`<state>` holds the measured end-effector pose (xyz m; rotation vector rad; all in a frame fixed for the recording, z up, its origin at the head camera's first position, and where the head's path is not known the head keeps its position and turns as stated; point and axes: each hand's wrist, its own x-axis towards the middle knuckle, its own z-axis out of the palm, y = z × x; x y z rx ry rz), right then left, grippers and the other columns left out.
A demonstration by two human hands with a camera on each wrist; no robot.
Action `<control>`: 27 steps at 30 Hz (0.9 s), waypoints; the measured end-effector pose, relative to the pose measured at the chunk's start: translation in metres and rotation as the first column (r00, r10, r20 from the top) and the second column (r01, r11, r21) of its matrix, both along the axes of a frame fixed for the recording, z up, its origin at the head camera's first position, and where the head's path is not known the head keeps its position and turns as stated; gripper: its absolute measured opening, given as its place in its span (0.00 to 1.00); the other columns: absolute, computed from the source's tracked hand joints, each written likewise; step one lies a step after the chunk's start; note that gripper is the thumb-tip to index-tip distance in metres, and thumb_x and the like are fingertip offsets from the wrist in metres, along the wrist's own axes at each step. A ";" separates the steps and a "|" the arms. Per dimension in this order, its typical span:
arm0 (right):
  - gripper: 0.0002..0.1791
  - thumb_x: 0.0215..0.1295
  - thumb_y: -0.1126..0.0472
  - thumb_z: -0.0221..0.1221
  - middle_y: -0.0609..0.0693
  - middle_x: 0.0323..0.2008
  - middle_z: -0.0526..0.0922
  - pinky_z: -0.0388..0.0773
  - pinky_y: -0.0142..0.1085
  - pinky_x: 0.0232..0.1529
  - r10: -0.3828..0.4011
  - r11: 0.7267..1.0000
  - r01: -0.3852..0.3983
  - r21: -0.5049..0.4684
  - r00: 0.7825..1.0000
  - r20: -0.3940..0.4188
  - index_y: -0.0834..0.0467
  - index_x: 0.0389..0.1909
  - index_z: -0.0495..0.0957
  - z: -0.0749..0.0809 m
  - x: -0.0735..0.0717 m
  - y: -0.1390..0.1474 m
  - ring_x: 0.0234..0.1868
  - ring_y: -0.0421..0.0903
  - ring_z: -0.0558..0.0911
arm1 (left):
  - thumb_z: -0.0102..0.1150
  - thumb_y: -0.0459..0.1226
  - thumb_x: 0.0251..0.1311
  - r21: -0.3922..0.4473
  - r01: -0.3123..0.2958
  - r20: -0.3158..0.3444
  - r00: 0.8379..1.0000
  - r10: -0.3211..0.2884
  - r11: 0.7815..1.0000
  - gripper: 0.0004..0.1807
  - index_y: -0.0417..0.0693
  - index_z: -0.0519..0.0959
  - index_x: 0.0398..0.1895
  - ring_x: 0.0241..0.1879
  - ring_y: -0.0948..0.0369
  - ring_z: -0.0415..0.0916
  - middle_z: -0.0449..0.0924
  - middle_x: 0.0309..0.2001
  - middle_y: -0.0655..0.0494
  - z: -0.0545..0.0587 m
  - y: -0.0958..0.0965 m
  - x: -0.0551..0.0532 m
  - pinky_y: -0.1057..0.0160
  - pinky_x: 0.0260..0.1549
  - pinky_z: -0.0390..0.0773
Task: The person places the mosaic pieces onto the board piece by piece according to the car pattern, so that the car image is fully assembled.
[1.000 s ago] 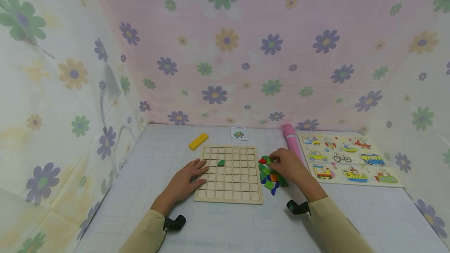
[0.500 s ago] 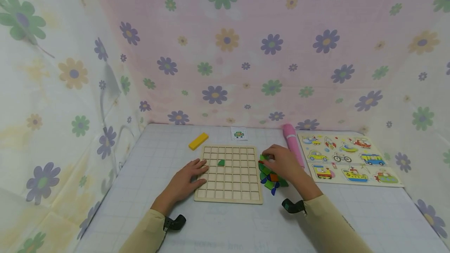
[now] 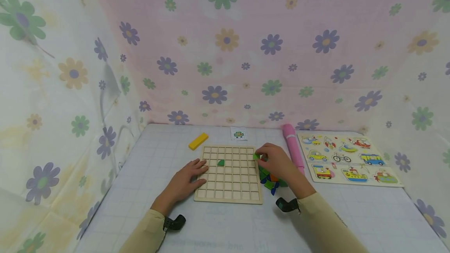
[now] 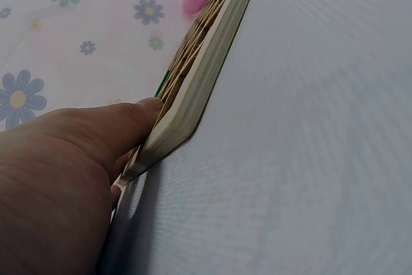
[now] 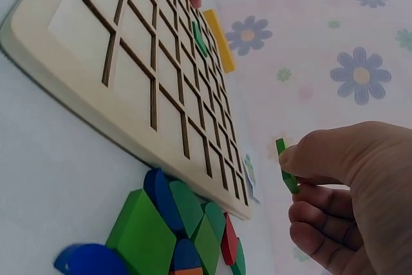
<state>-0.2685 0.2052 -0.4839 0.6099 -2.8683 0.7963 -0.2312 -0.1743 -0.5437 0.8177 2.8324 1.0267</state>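
A light green tile [image 3: 256, 156] is pinched between the thumb and fingers of my right hand [image 3: 279, 164], over the right edge of the wooden grid board [image 3: 228, 201]. In the right wrist view the tile [image 5: 287, 167] is seen edge-on, raised above the table. My left hand [image 3: 183, 181] rests on the board's left edge, its fingers spread and the thumb [image 4: 138, 115] lying on the rim. One dark green quarter-round piece [image 3: 221, 162] sits in a cell in the board's upper left. Beside the board's right edge lies a pile of coloured pieces [image 3: 270, 185], partly hidden by my right hand.
Behind the board are a yellow bar [image 3: 198, 141] and a small pattern card [image 3: 239, 134]. A pink roll [image 3: 293, 147] lies at the right, next to a vehicle picture puzzle [image 3: 348, 179]. Flowered curtains surround the table.
My right hand has taken a light green tile from the top of the pile and moved left with it to the board's edge. The left hand stays where it was.
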 end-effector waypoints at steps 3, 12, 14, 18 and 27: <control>0.11 0.67 0.65 0.74 0.49 0.40 0.83 0.82 0.38 0.39 0.020 1.000 -0.020 -0.010 1.000 -0.010 0.60 0.49 0.91 0.001 -0.001 -0.003 0.36 0.45 0.77 | 0.65 0.47 0.78 -0.002 0.001 0.003 1.000 -0.001 1.000 0.29 0.48 0.77 0.77 0.83 0.44 0.54 0.66 0.82 0.55 0.001 0.000 0.000 0.33 0.76 0.59; 0.11 0.67 0.65 0.73 0.48 0.41 0.83 0.82 0.39 0.40 0.053 0.998 -0.053 -0.015 0.998 -0.016 0.61 0.49 0.91 0.007 -0.001 -0.015 0.38 0.46 0.78 | 0.65 0.47 0.78 0.000 0.008 -0.001 1.000 -0.008 1.000 0.29 0.47 0.77 0.77 0.83 0.44 0.54 0.66 0.82 0.55 0.001 0.000 0.000 0.33 0.76 0.59; 0.11 0.67 0.65 0.73 0.48 0.41 0.83 0.82 0.40 0.41 0.052 0.999 -0.052 -0.017 0.999 -0.008 0.60 0.49 0.91 0.007 -0.002 -0.017 0.39 0.46 0.79 | 0.64 0.47 0.78 -0.002 0.007 -0.002 1.000 -0.007 1.000 0.29 0.47 0.77 0.77 0.83 0.44 0.54 0.66 0.82 0.55 0.000 -0.001 0.000 0.33 0.76 0.59; 0.11 0.67 0.64 0.74 0.47 0.42 0.83 0.83 0.41 0.42 0.057 0.998 -0.057 -0.015 0.998 -0.001 0.59 0.49 0.91 0.008 -0.003 -0.023 0.39 0.45 0.78 | 0.65 0.47 0.78 -0.003 0.005 0.002 1.000 -0.005 1.000 0.29 0.47 0.78 0.77 0.83 0.44 0.54 0.66 0.82 0.55 0.001 0.000 0.000 0.33 0.77 0.59; 0.11 0.68 0.63 0.74 0.47 0.42 0.83 0.83 0.41 0.43 0.052 0.999 -0.053 0.006 0.998 0.031 0.59 0.49 0.91 0.008 -0.009 -0.037 0.40 0.45 0.80 | 0.65 0.46 0.78 -0.001 0.006 0.012 1.000 -0.006 1.000 0.29 0.47 0.77 0.77 0.83 0.44 0.53 0.66 0.82 0.55 0.003 0.000 0.000 0.33 0.77 0.58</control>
